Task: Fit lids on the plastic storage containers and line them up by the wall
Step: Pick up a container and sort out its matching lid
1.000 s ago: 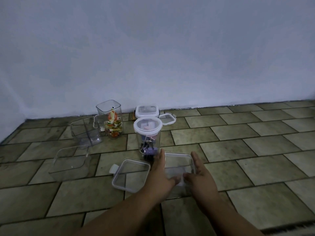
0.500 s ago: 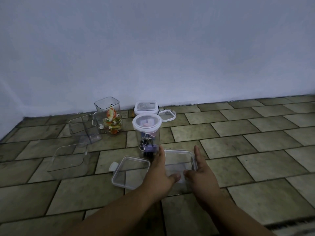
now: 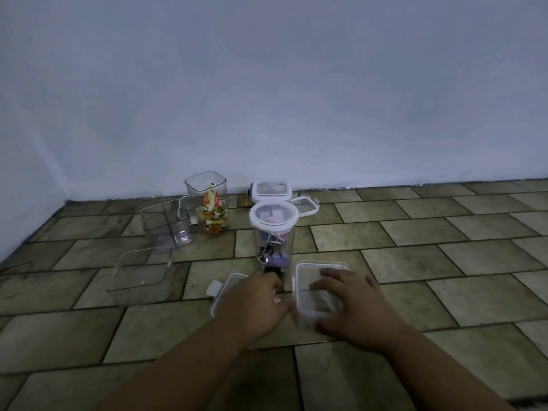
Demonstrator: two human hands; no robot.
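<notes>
The right hand [image 3: 353, 304] lies spread over the clear rectangular plastic container [image 3: 308, 275] on the tiled floor [image 3: 415, 232], probably steadying it. The left hand [image 3: 258, 301] covers the clear flat lid [image 3: 224, 289] just beside it; whether it grips the lid I cannot tell

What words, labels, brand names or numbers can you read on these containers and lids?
None can be read. The round lidded jar, the small lidded box by the wall and the tall open jar show no legible print; the dim, soft picture would hide small marks.
</notes>
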